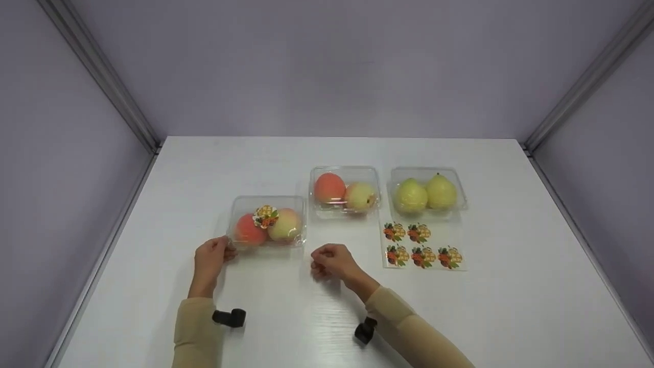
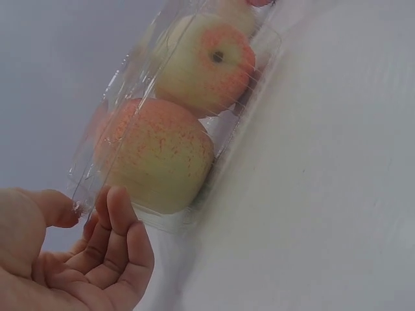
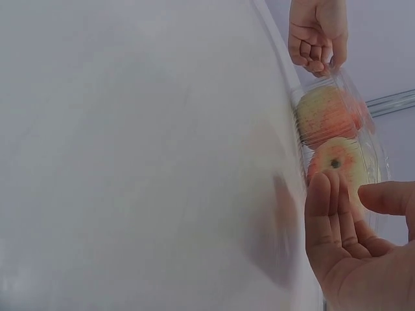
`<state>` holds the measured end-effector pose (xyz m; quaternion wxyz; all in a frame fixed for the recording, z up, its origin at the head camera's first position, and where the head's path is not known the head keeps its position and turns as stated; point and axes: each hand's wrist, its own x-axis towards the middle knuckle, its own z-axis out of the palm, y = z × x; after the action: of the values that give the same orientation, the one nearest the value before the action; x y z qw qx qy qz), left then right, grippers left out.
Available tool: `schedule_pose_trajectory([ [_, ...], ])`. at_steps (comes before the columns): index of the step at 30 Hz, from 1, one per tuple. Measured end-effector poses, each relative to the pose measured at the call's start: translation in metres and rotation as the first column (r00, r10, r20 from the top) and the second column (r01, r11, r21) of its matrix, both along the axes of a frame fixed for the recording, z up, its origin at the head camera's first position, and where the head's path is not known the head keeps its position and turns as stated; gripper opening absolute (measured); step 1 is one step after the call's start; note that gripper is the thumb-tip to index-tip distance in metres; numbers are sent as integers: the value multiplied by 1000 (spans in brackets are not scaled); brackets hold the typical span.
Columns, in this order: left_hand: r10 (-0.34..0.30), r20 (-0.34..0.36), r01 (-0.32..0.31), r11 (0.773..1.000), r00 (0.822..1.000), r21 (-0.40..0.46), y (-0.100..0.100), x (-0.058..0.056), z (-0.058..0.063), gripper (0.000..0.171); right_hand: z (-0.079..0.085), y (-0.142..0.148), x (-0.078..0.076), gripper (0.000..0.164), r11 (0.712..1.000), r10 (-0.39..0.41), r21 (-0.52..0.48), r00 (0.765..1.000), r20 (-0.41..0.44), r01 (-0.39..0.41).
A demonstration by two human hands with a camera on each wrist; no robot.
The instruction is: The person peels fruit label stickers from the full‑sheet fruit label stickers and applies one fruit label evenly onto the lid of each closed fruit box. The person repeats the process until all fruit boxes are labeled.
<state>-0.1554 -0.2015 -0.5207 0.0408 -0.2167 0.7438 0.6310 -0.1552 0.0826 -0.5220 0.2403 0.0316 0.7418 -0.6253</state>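
Observation:
At the near left corner of a clear plastic fruit box, my left hand pinches the rim between thumb and fingers. Inside the box lie two red-and-yellow fruits that look like apples or peaches. A round colourful sticker is on its lid. My right hand is held just right of the box, apart from it, with fingers loosely bent and nothing between thumb and fingertips.
A second clear box with two similar fruits stands behind, to the right. Further right is a clear box of two yellow-green pears. In front of the pears lies a sheet with several fruit stickers. Walls enclose the white table.

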Motion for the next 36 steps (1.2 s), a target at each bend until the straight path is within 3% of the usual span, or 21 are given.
schedule_pose_trajectory([
  [14, 10, -22, -9, 1000, 1000, 28, -1, -7, 0, 40, -1, 7, 0, 22, 1000, -8, 18, 1000, 2, 8],
  [20, 14, -12, -14, 1000, 1000, 16, -1, -11, 0, 40, 2, 8, 1, 21, 999, -29, -28, 999, 13, 30],
  [22, 17, -10, -17, 1000, 1000, 12, 0, -12, 0, 40, -4, 8, -1, 20, 998, -38, -40, 999, 19, 39],
  [36, 22, -9, -22, 1000, 1000, 14, -2, -28, 0, 40, -5, 11, -1, 21, 1000, -30, -9, 1000, 8, 30],
])
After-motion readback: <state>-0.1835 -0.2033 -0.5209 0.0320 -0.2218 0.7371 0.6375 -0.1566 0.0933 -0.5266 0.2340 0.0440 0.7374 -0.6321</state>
